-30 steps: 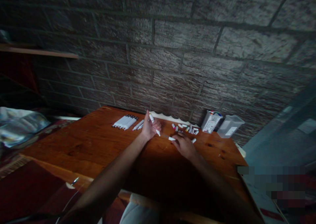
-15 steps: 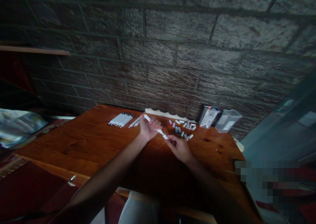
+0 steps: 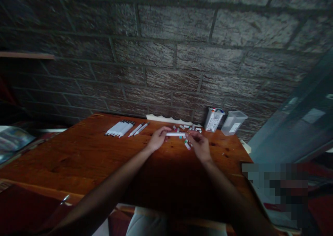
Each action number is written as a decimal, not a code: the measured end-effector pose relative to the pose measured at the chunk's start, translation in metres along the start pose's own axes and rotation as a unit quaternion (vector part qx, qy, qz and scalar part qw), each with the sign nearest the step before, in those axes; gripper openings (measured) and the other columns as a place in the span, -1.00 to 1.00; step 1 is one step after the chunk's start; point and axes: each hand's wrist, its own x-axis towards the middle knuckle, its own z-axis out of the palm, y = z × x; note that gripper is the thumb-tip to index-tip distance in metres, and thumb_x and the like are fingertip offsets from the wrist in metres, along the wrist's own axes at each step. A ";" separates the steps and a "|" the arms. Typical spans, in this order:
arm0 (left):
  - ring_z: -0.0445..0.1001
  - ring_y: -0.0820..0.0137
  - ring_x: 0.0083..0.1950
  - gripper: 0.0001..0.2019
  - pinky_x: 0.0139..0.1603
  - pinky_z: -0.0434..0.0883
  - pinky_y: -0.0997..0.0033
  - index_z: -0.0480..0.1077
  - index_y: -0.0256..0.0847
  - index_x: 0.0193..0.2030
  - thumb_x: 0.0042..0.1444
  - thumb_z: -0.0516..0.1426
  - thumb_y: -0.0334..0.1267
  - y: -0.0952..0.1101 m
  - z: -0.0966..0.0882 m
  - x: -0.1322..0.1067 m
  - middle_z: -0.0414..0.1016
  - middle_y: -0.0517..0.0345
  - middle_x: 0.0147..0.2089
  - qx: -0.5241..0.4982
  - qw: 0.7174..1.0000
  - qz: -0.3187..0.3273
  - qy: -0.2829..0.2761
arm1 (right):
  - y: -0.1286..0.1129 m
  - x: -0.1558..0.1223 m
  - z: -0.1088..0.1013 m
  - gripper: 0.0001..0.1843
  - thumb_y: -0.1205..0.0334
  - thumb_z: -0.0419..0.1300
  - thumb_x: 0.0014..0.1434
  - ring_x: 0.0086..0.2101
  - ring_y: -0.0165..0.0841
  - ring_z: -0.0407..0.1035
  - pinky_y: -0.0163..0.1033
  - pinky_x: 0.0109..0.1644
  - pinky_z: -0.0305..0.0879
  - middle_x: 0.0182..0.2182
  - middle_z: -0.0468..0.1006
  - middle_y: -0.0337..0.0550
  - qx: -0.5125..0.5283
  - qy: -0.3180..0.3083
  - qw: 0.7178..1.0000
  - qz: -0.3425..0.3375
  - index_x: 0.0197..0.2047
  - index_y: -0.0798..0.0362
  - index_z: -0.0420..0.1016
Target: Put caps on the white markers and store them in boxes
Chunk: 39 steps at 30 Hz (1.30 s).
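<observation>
Both my hands hold one white marker (image 3: 176,134) level above the wooden table (image 3: 78,156). My left hand (image 3: 157,140) grips its left end with closed fingers. My right hand (image 3: 199,145) pinches its right end, just over a scatter of several loose marker caps (image 3: 185,129). To the left, a neat row of white markers (image 3: 119,128) lies on the table, with two more markers (image 3: 138,129) beside it.
Two clear plastic containers (image 3: 213,119) (image 3: 232,122) stand at the table's back right, one with markers in it. A white scalloped strip (image 3: 166,119) lies along the brick wall. A patterned bag (image 3: 11,140) sits off the table at left.
The marker has swung from tilted to level. My right hand has moved from the table up to the marker's right end. The camera has shifted, so the table sits further left.
</observation>
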 end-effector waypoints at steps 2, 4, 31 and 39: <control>0.28 0.50 -0.42 -0.74 -0.38 0.25 0.54 0.38 -0.30 -0.26 0.25 0.01 -0.14 0.001 0.005 -0.007 0.36 0.18 -0.40 0.122 0.989 0.052 -0.061 | -0.005 0.002 -0.003 -0.48 -0.06 0.38 -0.12 -0.41 -0.41 0.39 -0.31 -0.32 0.33 -0.37 0.58 -0.10 0.013 0.013 1.000 -0.013 -0.21 0.18 0.52; 0.27 0.50 -0.40 -0.64 -0.34 0.23 0.54 0.35 -0.29 -0.35 0.29 -0.02 -0.04 0.006 0.009 -0.015 0.32 0.21 -0.45 0.197 0.969 0.096 -0.115 | -0.006 0.002 -0.003 -0.51 -0.06 0.38 -0.11 -0.37 -0.38 0.42 -0.27 -0.23 0.36 -0.35 0.59 -0.08 0.003 0.015 1.000 -0.026 -0.24 0.18 0.54; -0.05 0.53 -0.64 -0.35 -0.57 0.13 0.45 -0.07 -0.19 -0.69 0.11 -0.14 0.36 0.029 -0.008 -0.011 -0.17 0.29 -0.68 -0.409 0.891 -0.144 -0.138 | 0.018 0.005 -0.014 -0.28 -0.30 0.00 0.18 -0.50 -0.43 0.28 -0.33 -0.40 0.21 -0.40 0.55 -0.05 -0.178 -0.012 0.983 -0.034 -0.11 0.24 0.56; -0.18 0.53 -0.66 -0.33 -0.61 0.00 0.45 -0.15 -0.15 -0.67 0.09 -0.41 0.41 0.036 0.003 -0.017 -0.29 0.30 -0.70 -0.333 0.926 -0.152 -0.097 | 0.012 -0.006 -0.008 -0.54 -0.11 0.07 0.22 -0.29 -0.33 0.43 -0.29 -0.18 0.32 -0.25 0.59 -0.08 -0.253 -0.053 0.957 -0.128 -0.14 0.10 0.58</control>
